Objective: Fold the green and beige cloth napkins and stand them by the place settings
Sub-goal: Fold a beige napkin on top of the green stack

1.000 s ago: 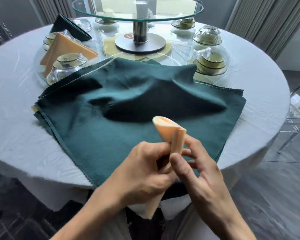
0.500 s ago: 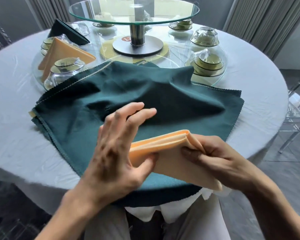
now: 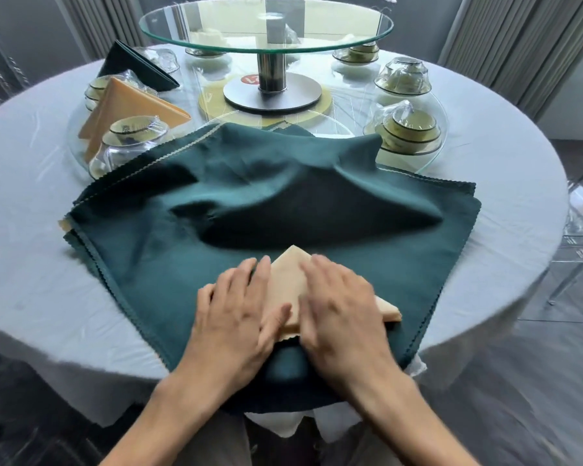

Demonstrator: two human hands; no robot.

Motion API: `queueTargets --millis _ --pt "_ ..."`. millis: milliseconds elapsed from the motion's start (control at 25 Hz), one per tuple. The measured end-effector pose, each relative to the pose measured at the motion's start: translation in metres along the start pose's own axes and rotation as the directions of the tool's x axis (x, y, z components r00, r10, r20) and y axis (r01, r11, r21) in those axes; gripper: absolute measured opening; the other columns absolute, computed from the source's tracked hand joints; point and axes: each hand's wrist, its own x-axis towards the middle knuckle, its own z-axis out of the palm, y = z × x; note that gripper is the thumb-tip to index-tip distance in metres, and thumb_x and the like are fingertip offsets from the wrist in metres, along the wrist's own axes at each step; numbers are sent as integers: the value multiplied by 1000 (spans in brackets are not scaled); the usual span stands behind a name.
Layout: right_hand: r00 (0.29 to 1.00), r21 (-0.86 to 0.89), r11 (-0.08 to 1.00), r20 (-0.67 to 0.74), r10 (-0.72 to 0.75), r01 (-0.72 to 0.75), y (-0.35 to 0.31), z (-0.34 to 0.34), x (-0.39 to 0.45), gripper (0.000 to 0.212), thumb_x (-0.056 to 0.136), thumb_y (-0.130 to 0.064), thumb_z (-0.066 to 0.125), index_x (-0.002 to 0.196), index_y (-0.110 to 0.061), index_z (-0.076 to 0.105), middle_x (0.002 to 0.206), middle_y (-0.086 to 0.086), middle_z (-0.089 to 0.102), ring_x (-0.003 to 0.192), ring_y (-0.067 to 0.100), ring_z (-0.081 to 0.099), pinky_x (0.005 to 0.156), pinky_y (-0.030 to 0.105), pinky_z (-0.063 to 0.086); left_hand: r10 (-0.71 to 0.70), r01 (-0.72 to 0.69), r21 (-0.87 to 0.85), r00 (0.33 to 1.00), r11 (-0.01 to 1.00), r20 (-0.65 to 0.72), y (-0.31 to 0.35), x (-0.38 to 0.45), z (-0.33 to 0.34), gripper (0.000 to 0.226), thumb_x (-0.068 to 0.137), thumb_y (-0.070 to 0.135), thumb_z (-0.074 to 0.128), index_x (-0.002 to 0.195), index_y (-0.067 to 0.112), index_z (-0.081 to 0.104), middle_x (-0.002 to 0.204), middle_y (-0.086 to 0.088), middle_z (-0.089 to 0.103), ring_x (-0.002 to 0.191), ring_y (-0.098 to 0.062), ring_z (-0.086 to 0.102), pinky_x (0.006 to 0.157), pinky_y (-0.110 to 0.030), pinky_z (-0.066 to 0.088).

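Beyond and beneath both hands, the green cloth [image 3: 189, 264] lies spread and rumpled. The left hand [image 3: 236, 311] and right hand [image 3: 340, 307] lie palm-down, side by side, fingers straight, pressing flat the beige napkin [image 3: 288, 280], whose triangular tip pokes out between their fingertips.

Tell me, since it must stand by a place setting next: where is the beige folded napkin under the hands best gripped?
Probably at its two lower corners. The beige folded cloth napkin lies flat as a triangle on the dark green cloth, its point away from the person. The left hand and right hand press it with flat fingers, so each could pinch its own side from the near edge, leaving the point free.
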Motion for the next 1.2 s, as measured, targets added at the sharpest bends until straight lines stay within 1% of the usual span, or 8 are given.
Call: queueTargets --millis 160,440,600,760,880,960,1120,1200 --pt "997 -91 994 65 -46 52 -3 27 -11 55 96 -37 30 142 -13 48 148 5 48 138 30 42 110 48 21 66 -66 -11 997 998 26 -6 -16 16 66 104 48 8 150 11 38 152 -5 44 141 -22 38 112 -44 22" --pt "988 -190 980 127 88 -63 66 15 -20 60 102 -48 9 148 -24 39 151 0 43 139 27 40 112 40 14 35 -42 -124 998 991 -58 -4 -12 7 65 94 49 32 148 14 42 141 5 53 131 -14 44 106 -35 24" --pt "991 -161 986 121 63 -43 66 13 -21 59 98 -53 18 143 -26 45 151 -1 44 139 26 41 113 38 15 -122 226 -339 946 913 301 -11 17 -19 60 71 58 48 130 46 50 102 20 59 106 -12 47 93 -32 33" --pt "940 192 971 332 72 -142 61 -32 6 36 78 -56 48 110 -39 52 121 -19 59 115 7 53 93 26 38 37 241 -637 920 732 391 -22 29 -28 21 70 40 65 90 35 60 69 12 60 79 -13 51 70 -32 43" --pt "878 684 662 472 -80 -307 63 -47 36 38 75 -27 70 111 -32 58 92 -9 70 75 5 59 66 22 43 229 157 -826 918 541 325 -15 32 -36 13 83 18 67 86 24 56 73 6 55 67 -10 45 62 -27 37" --pt "862 760 562 483 -154 -326 68 -41 47 28 79 -23 68 104 -12 65 80 -3 64 68 12 51 62 31 37 266 115 -840 918 530 293 -16 41 -43 15 83 17 71 90 24 60 78 2 61 68 -11 48 62 -26 39" --pt "924 819 483 379 -47 -311 76 -23 49 23 84 -25 64 89 -2 65 71 1 50 66 15 41 61 34 29 104 99 -875 980 474 167 -35 103 -61 31 74 24 74 104 19 66 95 -8 71 83 -9 63 76 -22 51" --pt "956 845 461 294 25 -272 78 -21 45 19 86 -22 65 89 -4 65 71 1 54 66 14 44 60 32 32 -33 43 -812 999 582 29 -52 152 -67 23 77 24 74 99 25 66 93 0 70 85 -9 64 82 -24 52"
